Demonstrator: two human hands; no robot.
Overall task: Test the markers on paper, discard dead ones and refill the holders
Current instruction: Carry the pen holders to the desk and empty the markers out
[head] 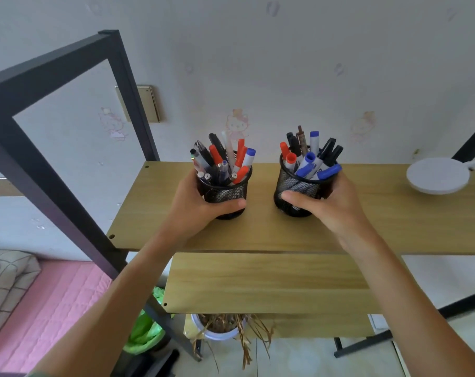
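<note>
The left hand (196, 201) grips the left mesh holder (225, 195), thumb curled across its near wall and fingers wrapped round the far side out of sight. The right hand (330, 206) grips the right mesh holder (298, 193) in the same way, thumb laid across the front of the black mesh. Both holders stand upright, side by side but apart, on the upper wooden shelf (366, 221) close to the wall. The markers and pens in the left holder (225, 159) stand with their long axes near vertical, fanning outward at the top; red, black, clear and one blue-capped end point up. The markers in the right holder (311, 159) also fan upward, several blue caps leaning toward the right, with black and red caps behind. A white round lamp base (436, 175) sits on the same shelf, far right. A lower wooden shelf (258, 284) lies nearer the camera, with a white pot of dried plant (222, 326) below it. A dark metal frame (67, 148) rises at the left, beside a pink bed (48, 308).
</note>
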